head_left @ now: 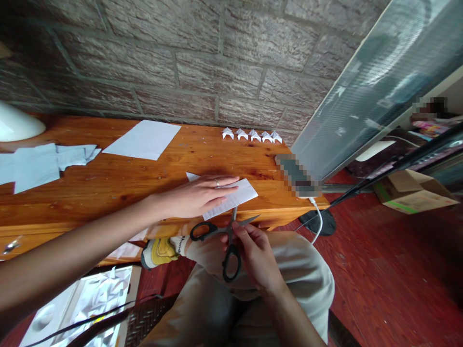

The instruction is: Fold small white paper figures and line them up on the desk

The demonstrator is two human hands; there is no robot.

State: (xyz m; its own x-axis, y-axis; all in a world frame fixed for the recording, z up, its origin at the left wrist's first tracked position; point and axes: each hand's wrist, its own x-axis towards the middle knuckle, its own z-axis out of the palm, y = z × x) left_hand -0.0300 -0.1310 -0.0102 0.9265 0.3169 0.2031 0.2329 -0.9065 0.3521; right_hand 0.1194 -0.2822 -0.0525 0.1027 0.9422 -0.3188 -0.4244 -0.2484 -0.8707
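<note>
On the wooden desk (202, 154), the left hand (197, 195) lies flat, fingers extended, over a white paper sheet (244, 191) near the front edge, while the right hand (256, 253) grips splayed black-handled scissors (219, 230) beside that edge, and 5 folded-paper pieces (254, 136) line the desk's back.

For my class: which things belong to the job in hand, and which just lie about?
Job: paper under the left hand; scissors in the right hand; probably loose sheet, five folded papers.
Apparently lying about: cardboard box; white cable.
</note>
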